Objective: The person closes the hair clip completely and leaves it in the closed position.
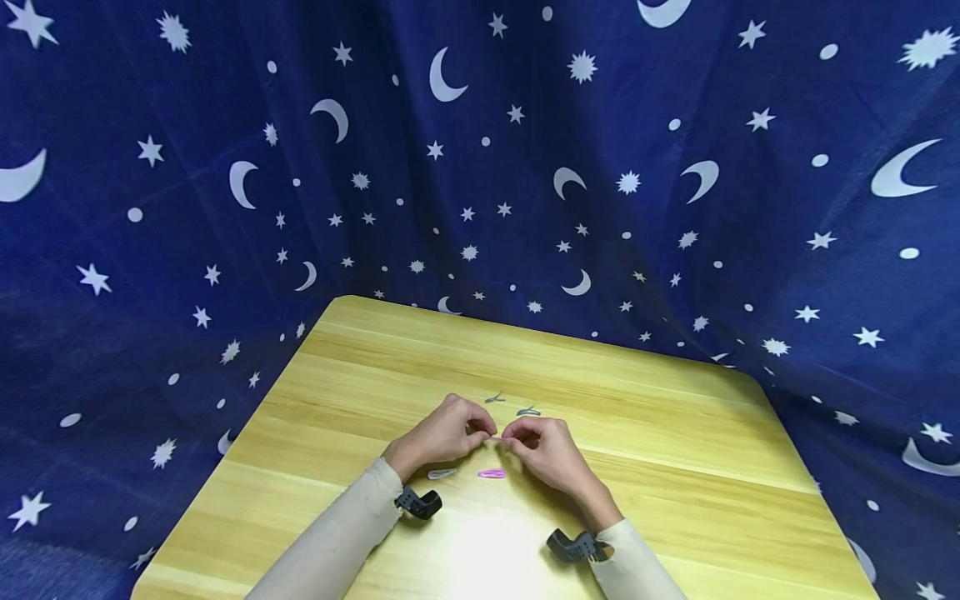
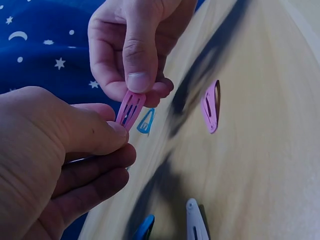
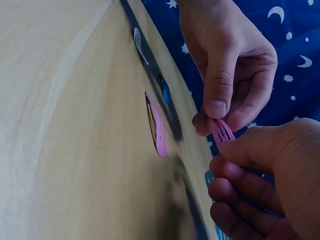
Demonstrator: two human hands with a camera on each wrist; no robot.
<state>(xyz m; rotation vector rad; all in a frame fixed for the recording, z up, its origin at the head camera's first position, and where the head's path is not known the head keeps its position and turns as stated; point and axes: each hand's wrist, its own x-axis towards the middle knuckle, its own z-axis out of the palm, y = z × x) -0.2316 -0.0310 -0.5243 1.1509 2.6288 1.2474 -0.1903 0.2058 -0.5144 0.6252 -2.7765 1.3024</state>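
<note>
Between both hands is a pink snap hair clip (image 2: 131,111), held above the table. My left hand (image 1: 448,432) pinches one end between thumb and forefinger. The thumb and fingertips of my right hand (image 1: 553,457) pinch the other end, and they hide part of it. A second pink hair clip (image 1: 491,473) lies on the table on the near side of the hands. To its left lies a white hair clip (image 1: 442,473). Beyond the hands are two blue hair clips, one on the left (image 1: 494,398) and one on the right (image 1: 528,411).
The light wooden table (image 1: 637,500) has rounded far corners. A dark blue curtain (image 1: 510,183) with white moons and stars hangs behind it and along its sides. Black wrist cameras are strapped to the left wrist (image 1: 420,503) and the right wrist (image 1: 573,547).
</note>
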